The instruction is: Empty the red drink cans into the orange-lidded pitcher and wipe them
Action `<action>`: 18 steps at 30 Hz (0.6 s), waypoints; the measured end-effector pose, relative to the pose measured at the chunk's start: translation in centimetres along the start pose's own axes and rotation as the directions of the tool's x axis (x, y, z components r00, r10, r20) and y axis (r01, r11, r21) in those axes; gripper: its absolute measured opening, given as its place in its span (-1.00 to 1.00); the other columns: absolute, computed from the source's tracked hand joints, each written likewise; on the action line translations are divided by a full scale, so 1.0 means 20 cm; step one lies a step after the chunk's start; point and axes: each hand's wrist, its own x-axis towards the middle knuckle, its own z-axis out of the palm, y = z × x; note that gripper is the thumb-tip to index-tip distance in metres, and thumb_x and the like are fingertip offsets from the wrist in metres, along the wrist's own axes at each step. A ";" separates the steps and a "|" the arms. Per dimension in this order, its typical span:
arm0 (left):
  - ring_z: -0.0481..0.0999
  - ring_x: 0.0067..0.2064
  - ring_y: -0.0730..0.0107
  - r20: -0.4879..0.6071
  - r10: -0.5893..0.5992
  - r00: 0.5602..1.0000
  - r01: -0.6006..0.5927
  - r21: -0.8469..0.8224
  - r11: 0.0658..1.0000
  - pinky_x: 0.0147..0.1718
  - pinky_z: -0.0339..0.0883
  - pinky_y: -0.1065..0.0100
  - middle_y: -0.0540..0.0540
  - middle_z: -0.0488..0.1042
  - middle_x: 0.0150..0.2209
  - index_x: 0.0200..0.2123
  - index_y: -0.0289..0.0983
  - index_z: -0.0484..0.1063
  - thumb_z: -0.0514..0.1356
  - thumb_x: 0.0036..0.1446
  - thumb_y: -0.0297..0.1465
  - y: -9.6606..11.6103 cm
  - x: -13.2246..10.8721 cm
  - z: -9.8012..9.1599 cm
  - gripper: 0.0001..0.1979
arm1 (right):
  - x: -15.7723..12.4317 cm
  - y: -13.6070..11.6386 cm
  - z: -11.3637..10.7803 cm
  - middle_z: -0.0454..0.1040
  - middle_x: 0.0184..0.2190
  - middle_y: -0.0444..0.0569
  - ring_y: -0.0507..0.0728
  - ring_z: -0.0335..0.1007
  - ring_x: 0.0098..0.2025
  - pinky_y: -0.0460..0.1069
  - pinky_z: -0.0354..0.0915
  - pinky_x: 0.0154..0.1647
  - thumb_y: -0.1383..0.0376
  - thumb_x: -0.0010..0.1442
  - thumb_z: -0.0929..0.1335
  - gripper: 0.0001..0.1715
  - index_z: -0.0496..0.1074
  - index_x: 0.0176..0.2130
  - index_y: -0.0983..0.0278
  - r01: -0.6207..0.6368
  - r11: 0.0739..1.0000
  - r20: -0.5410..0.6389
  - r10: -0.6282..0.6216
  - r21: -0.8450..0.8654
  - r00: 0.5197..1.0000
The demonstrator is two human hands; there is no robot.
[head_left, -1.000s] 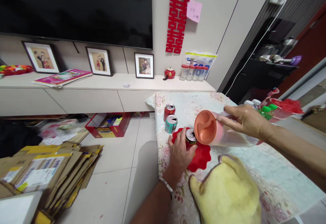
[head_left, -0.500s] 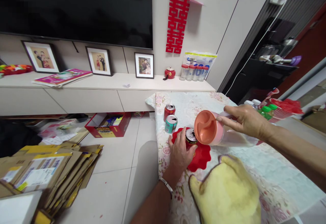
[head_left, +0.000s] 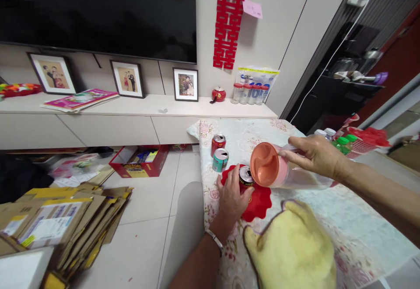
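My left hand (head_left: pixel 232 195) is closed round a dark red drink can (head_left: pixel 246 176), which stands upright with its top opened. Beneath the can lies a red scalloped plate (head_left: pixel 257 206). My right hand (head_left: pixel 311 153) grips the handle of a clear pitcher (head_left: pixel 305 178) with an orange-pink lid (head_left: pixel 265 165). The pitcher is tipped almost flat, its lid pointing left beside the can. Pale liquid shows inside; whether any flows out, I cannot tell. Behind the left hand stand a teal can (head_left: pixel 220 160) and a red can (head_left: pixel 218 144), both opened.
A yellow plush item (head_left: pixel 295 245) lies at the near side of the flowered tablecloth (head_left: pixel 367 201). Green-capped bottles (head_left: pixel 343 143) and a pink basket (head_left: pixel 364 146) stand at the right. Flattened cardboard (head_left: pixel 75 219) and a red box (head_left: pixel 141 162) occupy the floor at the left.
Both hands, the can and the pitcher stay in place. The pink note on the wall has swung down, so its face now shows.
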 end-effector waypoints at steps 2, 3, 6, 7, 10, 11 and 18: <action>0.33 0.42 -0.02 0.000 -0.001 1.000 0.001 -0.003 1.000 0.46 -0.10 -0.30 -0.34 0.37 0.39 0.42 -0.29 0.14 0.26 0.24 -0.36 0.00 0.00 0.00 -0.27 | 0.00 0.00 0.00 0.15 -0.68 -0.22 0.02 0.03 -0.62 0.00 -0.06 -0.48 -0.14 0.42 0.23 -0.41 0.18 -0.49 0.16 -0.001 1.000 -0.001 0.001 0.003 1.000; 0.33 0.42 -0.02 -0.001 0.000 1.000 0.000 -0.005 1.000 0.46 -0.11 -0.31 -0.34 0.37 0.39 0.42 -0.30 0.14 0.26 0.24 -0.36 0.00 0.00 0.00 -0.27 | 0.00 0.00 0.00 0.15 -0.68 -0.22 0.02 0.03 -0.62 0.00 -0.06 -0.48 -0.13 0.41 0.24 -0.41 0.18 -0.49 0.17 -0.001 1.000 -0.001 0.001 0.003 1.000; 0.33 0.42 -0.02 -0.003 0.003 1.000 -0.003 -0.006 1.000 0.46 -0.11 -0.31 -0.34 0.37 0.39 0.42 -0.31 0.13 0.26 0.24 -0.35 0.00 0.00 0.00 -0.27 | 0.00 0.00 0.00 0.16 -0.68 -0.22 0.02 0.03 -0.62 0.00 -0.05 -0.48 -0.14 0.41 0.24 -0.41 0.19 -0.49 0.17 0.003 1.000 0.001 -0.003 -0.002 1.000; 0.33 0.42 -0.01 -0.002 0.002 1.000 -0.002 -0.006 1.000 0.46 -0.11 -0.31 -0.34 0.37 0.39 0.42 -0.31 0.14 0.26 0.24 -0.35 0.00 0.00 0.00 -0.27 | 0.00 0.00 0.00 0.15 -0.68 -0.22 0.02 0.03 -0.62 0.00 -0.05 -0.48 -0.14 0.41 0.24 -0.41 0.18 -0.49 0.16 0.003 1.000 0.001 -0.003 -0.004 1.000; 0.33 0.42 0.00 0.001 0.002 1.000 -0.002 -0.008 1.000 0.45 -0.11 -0.31 -0.34 0.36 0.39 0.42 -0.31 0.14 0.26 0.24 -0.35 0.00 0.00 0.00 -0.28 | 0.00 0.00 0.00 0.15 -0.68 -0.22 0.03 0.03 -0.62 0.00 -0.05 -0.48 -0.15 0.41 0.23 -0.40 0.18 -0.49 0.16 -0.002 1.000 0.002 0.002 -0.004 1.000; 0.33 0.42 0.00 0.000 0.003 1.000 -0.003 -0.007 1.000 0.45 -0.11 -0.31 -0.34 0.36 0.39 0.42 -0.30 0.14 0.26 0.24 -0.35 0.00 0.00 0.00 -0.28 | 0.01 0.00 0.00 0.15 -0.68 -0.22 0.03 0.03 -0.62 0.00 -0.05 -0.49 -0.15 0.41 0.23 -0.40 0.18 -0.49 0.16 -0.004 1.000 0.003 0.004 -0.001 1.000; 0.33 0.42 -0.02 -0.002 0.001 1.000 -0.001 -0.006 1.000 0.45 -0.10 -0.31 -0.33 0.37 0.39 0.42 -0.30 0.14 0.27 0.23 -0.35 0.00 0.00 0.00 -0.27 | 0.00 0.00 0.00 0.14 -0.68 -0.22 0.02 0.02 -0.62 0.00 -0.05 -0.50 -0.15 0.42 0.22 -0.40 0.17 -0.49 0.16 0.001 1.000 0.003 -0.001 -0.003 1.000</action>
